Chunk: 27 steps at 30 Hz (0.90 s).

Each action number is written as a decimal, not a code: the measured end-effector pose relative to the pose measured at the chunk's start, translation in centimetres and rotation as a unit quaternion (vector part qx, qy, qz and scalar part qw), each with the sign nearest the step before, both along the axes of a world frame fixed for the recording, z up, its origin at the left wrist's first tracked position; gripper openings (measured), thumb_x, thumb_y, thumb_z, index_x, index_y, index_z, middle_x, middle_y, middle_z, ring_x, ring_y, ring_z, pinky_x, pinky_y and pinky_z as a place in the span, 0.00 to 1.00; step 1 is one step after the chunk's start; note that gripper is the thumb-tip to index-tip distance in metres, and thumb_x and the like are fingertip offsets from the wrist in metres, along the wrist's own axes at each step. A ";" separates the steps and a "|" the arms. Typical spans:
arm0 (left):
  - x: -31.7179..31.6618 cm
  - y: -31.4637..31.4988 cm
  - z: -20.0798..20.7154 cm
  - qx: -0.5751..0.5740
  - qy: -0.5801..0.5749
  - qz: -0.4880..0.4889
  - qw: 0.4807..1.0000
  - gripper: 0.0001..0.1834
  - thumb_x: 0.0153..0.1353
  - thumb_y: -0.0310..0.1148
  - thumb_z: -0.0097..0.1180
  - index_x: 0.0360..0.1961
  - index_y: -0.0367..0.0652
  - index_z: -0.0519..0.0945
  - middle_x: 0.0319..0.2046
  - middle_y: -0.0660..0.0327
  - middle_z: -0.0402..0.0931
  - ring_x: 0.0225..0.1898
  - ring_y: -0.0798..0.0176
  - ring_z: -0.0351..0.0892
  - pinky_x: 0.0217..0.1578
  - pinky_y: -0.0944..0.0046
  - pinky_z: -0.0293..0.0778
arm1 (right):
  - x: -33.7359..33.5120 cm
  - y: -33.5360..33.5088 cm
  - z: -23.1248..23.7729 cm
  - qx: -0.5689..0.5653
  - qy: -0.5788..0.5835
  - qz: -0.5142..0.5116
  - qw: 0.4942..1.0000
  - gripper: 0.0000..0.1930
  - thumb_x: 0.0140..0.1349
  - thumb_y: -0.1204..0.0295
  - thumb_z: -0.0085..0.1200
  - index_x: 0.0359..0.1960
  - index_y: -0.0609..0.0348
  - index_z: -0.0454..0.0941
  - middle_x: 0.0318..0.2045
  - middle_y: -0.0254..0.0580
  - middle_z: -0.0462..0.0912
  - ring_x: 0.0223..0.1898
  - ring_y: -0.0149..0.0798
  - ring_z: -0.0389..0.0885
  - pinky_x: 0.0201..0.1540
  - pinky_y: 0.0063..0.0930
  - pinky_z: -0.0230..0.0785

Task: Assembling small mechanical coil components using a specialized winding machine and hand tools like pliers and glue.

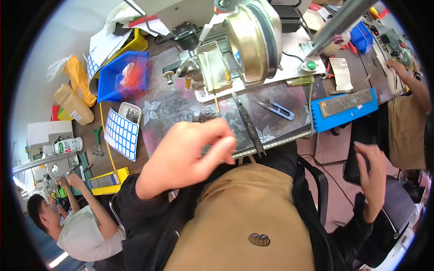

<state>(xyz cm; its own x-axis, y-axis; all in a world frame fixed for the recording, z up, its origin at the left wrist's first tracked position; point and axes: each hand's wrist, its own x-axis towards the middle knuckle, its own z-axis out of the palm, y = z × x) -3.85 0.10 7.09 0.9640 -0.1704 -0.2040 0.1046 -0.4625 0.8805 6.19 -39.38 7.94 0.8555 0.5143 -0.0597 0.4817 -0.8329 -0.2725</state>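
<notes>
My left hand [185, 156] hovers over the near edge of the workbench, fingers curled in and thumb close against them. Whatever lies inside its grasp, if anything, is hidden. Just beyond it is a small heap of dark, thin metal pieces [207, 116] on the patterned mat [167, 108]. My right hand [373, 176] is raised off to the right, away from the bench, with its fingers apart and nothing in them. Between the hands, a long dark tool like a file or tongs [247, 123] crosses the bench edge. Blue-handled thread snips [278, 108] lie to its right.
A bench machine with a large wheel [246, 43] and a green button [310, 65] stands behind. Left are a white dish [135, 107] of small parts, a label sheet [121, 134] and a blue bin [103, 83]. A blue tray [323, 124] sits right. Other people work both sides.
</notes>
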 end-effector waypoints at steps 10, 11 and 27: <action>1.6 -2.5 2.0 0.053 -0.197 0.012 0.979 0.03 0.61 0.23 0.56 0.32 0.39 0.80 0.23 0.61 0.84 0.25 0.64 0.83 0.33 0.67 0.71 | -0.8 17.4 -0.2 0.370 0.317 0.231 0.842 0.31 0.59 0.76 0.64 0.63 0.66 0.66 0.30 0.39 0.80 0.24 0.24 0.74 0.29 0.18 0.67; 1.7 -2.1 2.0 0.055 -0.194 0.016 0.979 0.03 0.61 0.23 0.56 0.32 0.39 0.80 0.23 0.61 0.84 0.25 0.64 0.83 0.33 0.67 0.71 | -0.8 17.5 -0.5 0.386 0.303 0.205 0.847 0.25 0.60 0.76 0.63 0.58 0.65 0.69 0.28 0.40 0.81 0.22 0.27 0.77 0.26 0.20 0.68; 3.5 2.1 0.9 -0.024 -0.226 0.202 0.953 0.08 0.63 0.24 0.52 0.41 0.35 0.81 0.29 0.55 0.81 0.32 0.59 0.80 0.40 0.63 0.72 | 11.7 15.3 -4.1 0.457 0.057 -0.002 0.888 0.03 0.64 0.77 0.59 0.37 0.64 0.81 0.15 0.15 0.58 0.18 0.13 0.51 0.21 0.16 0.39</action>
<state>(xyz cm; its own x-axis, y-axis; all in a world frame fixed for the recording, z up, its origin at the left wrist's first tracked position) -0.34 2.22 7.94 0.9407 0.2344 0.2453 -0.1286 -0.4225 0.8972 17.94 -24.09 3.88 0.8722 0.3903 0.2949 0.4059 -0.2407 -0.8817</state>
